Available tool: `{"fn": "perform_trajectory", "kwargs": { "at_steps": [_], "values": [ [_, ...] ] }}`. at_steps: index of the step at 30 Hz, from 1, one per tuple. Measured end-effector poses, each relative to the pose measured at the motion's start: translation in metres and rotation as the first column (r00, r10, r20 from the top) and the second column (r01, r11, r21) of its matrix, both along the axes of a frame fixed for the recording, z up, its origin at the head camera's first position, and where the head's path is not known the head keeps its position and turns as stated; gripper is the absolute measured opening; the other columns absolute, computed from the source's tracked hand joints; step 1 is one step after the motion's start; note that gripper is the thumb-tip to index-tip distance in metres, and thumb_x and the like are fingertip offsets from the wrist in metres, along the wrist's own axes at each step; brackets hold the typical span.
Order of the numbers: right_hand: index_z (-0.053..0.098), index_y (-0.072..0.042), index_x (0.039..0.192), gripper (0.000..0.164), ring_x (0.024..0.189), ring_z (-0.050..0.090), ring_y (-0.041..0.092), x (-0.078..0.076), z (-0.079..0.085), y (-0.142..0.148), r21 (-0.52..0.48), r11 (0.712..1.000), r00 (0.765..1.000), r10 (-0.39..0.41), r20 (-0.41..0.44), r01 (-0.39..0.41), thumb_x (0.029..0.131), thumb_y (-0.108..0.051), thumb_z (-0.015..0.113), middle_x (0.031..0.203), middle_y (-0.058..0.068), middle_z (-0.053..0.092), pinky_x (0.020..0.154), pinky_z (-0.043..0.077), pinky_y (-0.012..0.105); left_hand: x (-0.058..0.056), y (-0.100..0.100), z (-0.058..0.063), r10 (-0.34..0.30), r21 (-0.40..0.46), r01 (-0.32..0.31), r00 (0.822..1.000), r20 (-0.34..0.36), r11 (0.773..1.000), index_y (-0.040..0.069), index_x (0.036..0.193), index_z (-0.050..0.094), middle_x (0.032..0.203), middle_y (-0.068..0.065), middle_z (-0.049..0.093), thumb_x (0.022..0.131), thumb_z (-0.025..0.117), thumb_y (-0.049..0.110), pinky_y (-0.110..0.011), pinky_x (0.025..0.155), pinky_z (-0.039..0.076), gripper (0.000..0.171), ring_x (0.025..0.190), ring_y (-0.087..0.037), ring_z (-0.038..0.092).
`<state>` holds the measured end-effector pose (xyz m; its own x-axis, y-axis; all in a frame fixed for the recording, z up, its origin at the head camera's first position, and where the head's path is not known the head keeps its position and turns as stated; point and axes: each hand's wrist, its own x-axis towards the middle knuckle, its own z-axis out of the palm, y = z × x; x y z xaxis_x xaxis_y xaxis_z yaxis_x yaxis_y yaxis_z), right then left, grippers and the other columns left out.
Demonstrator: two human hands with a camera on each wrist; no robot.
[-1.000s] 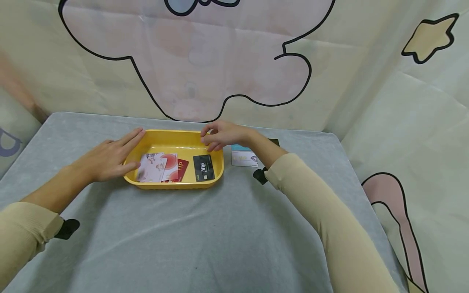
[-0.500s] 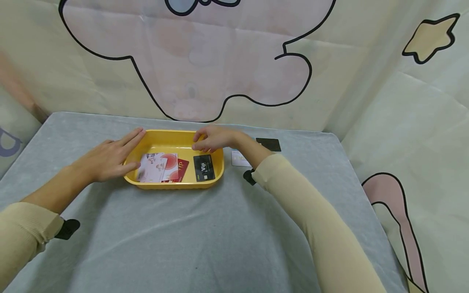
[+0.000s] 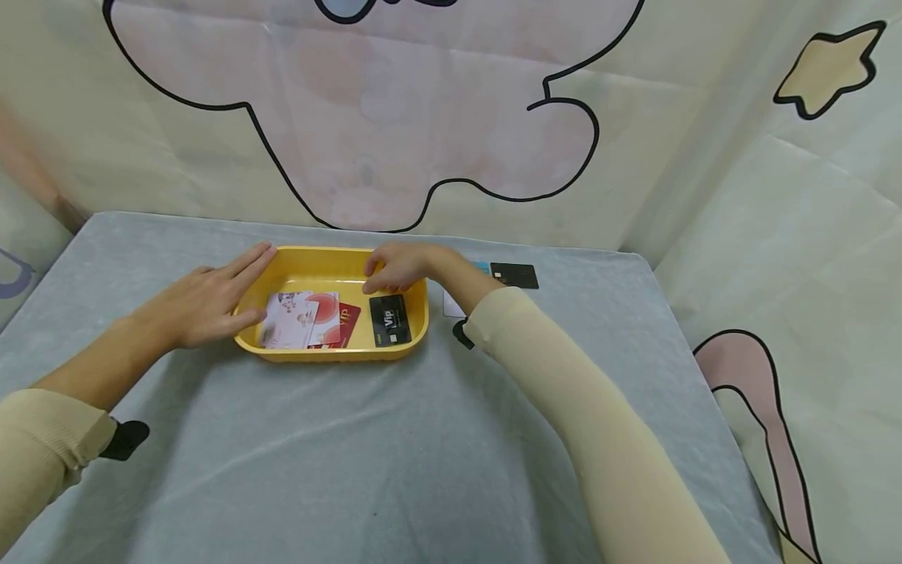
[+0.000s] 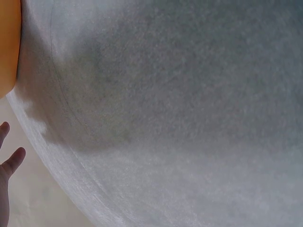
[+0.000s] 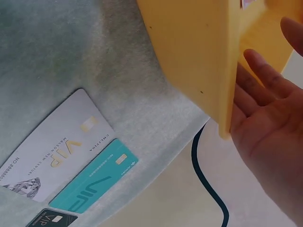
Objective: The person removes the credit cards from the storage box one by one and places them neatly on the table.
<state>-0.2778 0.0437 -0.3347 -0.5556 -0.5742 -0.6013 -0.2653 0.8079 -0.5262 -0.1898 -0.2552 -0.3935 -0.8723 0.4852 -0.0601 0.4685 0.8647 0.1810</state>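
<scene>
My left hand (image 3: pixel 207 301) rests with straight fingers on the left rim of a yellow tray (image 3: pixel 338 356), thumb along its near side. Over the tray's right end, my right hand (image 3: pixel 402 266) reaches inside. In the right wrist view its fingers (image 5: pixel 267 73) bend loosely past the tray wall, the thumb (image 5: pixel 293 35) stands apart, and no card shows between them. A black VIP card (image 3: pixel 390 321) lies in the tray below that hand. Further left in the tray, a pale pink card (image 3: pixel 287 319) and a pink-red patterned card (image 3: pixel 326 317) overlap a dark red card (image 3: pixel 348 321).
Outside the tray to the right lie a white VIP card (image 5: pixel 59 146), a teal VIP card (image 5: pixel 94 177) and a black card (image 3: pixel 514 276). Grey cloth (image 3: pixel 317 462) covers the table. A printed curtain (image 3: pixel 423 117) hangs behind it.
My right hand has moved left and a little further into the tray, uncovering more of the black card outside. My left hand stays at the rim. The head view has tilted slightly.
</scene>
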Motion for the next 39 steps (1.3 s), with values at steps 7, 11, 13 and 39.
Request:
{"fn": "perform_trajectory", "kwargs": {
  "at_steps": [7, 11, 13, 39],
  "values": [
    [0.055, -0.015, 0.135, 0.044, 0.112, 0.048, 0.020, 0.004, -0.003, -0.007, 0.141, 0.988, 0.995, 0.070, -0.070, -0.059, 0.097, -0.037, 0.060, 0.127, 0.005, 0.048, 0.091, 0.047, 0.028, 0.000, 0.000, 0.000, -0.002, 0.004, 0.002, 1.000, -0.001, 1.000, 0.009, 0.161, 0.005, 0.166, -0.016, 0.011, 0.095, 0.050, 0.042, -0.068, 0.101, 0.036, 0.086, 0.125, -0.046, 0.052],
    [0.054, -0.016, 0.139, 0.047, 0.116, 0.046, 0.019, 0.006, -0.006, -0.009, 0.164, 0.983, 0.990, 0.101, -0.099, -0.084, 0.097, -0.038, 0.058, 0.136, 0.004, 0.047, 0.096, 0.044, 0.030, 0.001, -0.001, 0.000, -0.003, 0.009, 0.003, 1.000, -0.005, 1.000, 0.009, 0.161, 0.006, 0.166, -0.016, 0.012, 0.095, 0.050, 0.042, -0.067, 0.101, 0.036, 0.086, 0.123, -0.046, 0.053],
    [0.054, -0.015, 0.139, 0.047, 0.118, 0.045, 0.020, 0.007, -0.007, -0.009, 0.162, 0.983, 0.989, 0.106, -0.103, -0.089, 0.097, -0.037, 0.058, 0.138, 0.004, 0.046, 0.099, 0.043, 0.031, 0.001, -0.001, 0.000, -0.001, 0.008, 0.001, 1.000, -0.003, 1.000, 0.010, 0.161, 0.006, 0.166, -0.016, 0.012, 0.095, 0.050, 0.042, -0.068, 0.101, 0.036, 0.086, 0.123, -0.046, 0.053],
    [0.054, -0.018, 0.134, 0.058, 0.119, 0.043, 0.018, 0.018, -0.015, -0.015, 0.201, 0.971, 0.990, 0.138, -0.041, -0.127, 0.085, -0.036, 0.078, 0.134, 0.003, 0.047, 0.098, 0.043, 0.029, 0.000, -0.001, -0.002, 0.000, 0.012, 0.000, 1.000, -0.009, 1.000, 0.010, 0.161, 0.005, 0.166, -0.016, 0.012, 0.095, 0.050, 0.043, -0.067, 0.101, 0.036, 0.087, 0.122, -0.046, 0.054]
  ]
}}
